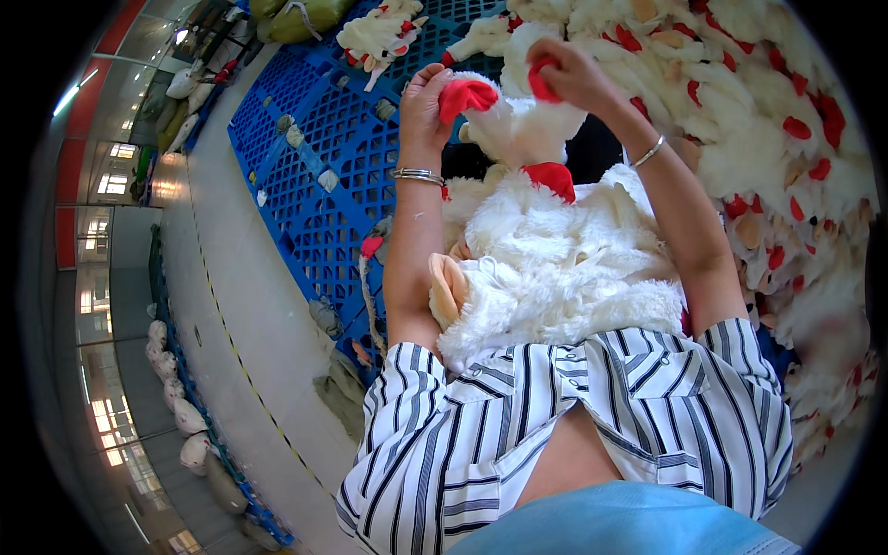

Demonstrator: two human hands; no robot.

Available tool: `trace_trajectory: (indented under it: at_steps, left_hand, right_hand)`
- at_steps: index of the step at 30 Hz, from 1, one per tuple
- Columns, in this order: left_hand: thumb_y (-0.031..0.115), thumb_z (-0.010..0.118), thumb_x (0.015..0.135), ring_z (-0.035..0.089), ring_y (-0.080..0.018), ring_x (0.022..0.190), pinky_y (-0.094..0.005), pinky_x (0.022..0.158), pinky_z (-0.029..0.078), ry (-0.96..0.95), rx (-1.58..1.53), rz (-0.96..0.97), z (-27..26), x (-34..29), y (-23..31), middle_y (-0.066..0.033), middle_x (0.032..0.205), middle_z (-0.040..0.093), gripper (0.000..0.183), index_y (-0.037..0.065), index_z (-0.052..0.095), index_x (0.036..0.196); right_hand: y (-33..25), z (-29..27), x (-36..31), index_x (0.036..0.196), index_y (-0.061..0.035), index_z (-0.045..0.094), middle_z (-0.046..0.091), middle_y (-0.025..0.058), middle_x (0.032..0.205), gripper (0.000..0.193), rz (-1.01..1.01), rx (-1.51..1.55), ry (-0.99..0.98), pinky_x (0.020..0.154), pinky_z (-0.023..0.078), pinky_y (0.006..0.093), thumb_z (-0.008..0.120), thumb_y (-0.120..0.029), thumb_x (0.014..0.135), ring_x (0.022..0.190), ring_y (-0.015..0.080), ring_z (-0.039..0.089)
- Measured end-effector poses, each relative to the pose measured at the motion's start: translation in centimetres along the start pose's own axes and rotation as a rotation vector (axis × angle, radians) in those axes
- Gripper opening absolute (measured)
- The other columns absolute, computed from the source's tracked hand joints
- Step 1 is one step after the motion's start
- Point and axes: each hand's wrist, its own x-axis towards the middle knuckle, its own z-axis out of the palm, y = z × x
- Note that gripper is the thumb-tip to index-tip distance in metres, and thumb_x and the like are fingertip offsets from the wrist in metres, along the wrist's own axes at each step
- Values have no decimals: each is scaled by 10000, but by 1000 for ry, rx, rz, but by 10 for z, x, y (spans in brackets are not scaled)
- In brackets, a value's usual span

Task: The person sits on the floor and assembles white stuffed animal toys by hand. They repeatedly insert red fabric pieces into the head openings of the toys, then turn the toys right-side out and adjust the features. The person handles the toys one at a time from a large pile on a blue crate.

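Observation:
My left hand (pixel 424 109) is closed on the red tip (pixel 470 95) of a limp, unstuffed white plush skin (pixel 535 129), raised in front of me. At the other side, the fingers of my right hand (pixel 575 76) pinch a second red piece (pixel 544 81) of what looks like the same skin. Below both hands, more fluffy white plush (pixel 573 254) lies heaped on my lap. A peach-coloured plush ear (pixel 450 285) sticks out at its left side, and a red patch (pixel 550 180) shows near its top.
A large pile of white plush skins (pixel 703 102) with red tips fills the right side. Blue plastic pallets (pixel 305 176) lie to the left, one plush skin (pixel 379 42) on their far part. Green sacks (pixel 301 18) stand beyond. A pale floor (pixel 222 277) with a striped line runs along the left.

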Motion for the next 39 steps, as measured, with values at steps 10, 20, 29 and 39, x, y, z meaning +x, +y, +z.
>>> trace_trajectory:
  at_steps: [10,20,29,39]
  left_hand:
    - [34,620,924,667,-200,888,-294,785,573,69,-51,-53,1,3,-25,-106,983,649,215,47,554,1128]
    - [30,614,921,644,-187,860,-301,778,561,59,-149,-94,10,-1,-51,-92,961,633,183,54,562,1094]
    - [24,600,914,609,-141,780,-272,703,548,110,-124,-112,19,-7,-68,-57,912,613,140,67,566,1043]
    - [179,613,956,636,-110,857,-241,724,521,-226,324,-161,19,-22,-34,-37,1028,649,332,78,547,1265]
  right_hand:
    - [-29,42,-29,986,-20,683,683,97,876,133,-135,-76,136,690,535,270,681,-118,896,753,193,663]
    - [-21,58,-34,1052,-50,715,698,120,913,256,-37,-80,84,708,544,318,737,-156,821,789,272,681]
    - [-17,57,-36,974,-20,701,699,120,843,209,0,-69,72,696,548,305,733,-159,822,738,231,681]
    - [-6,37,-26,973,0,687,702,113,794,205,116,-13,161,651,542,268,680,-175,866,692,143,668]
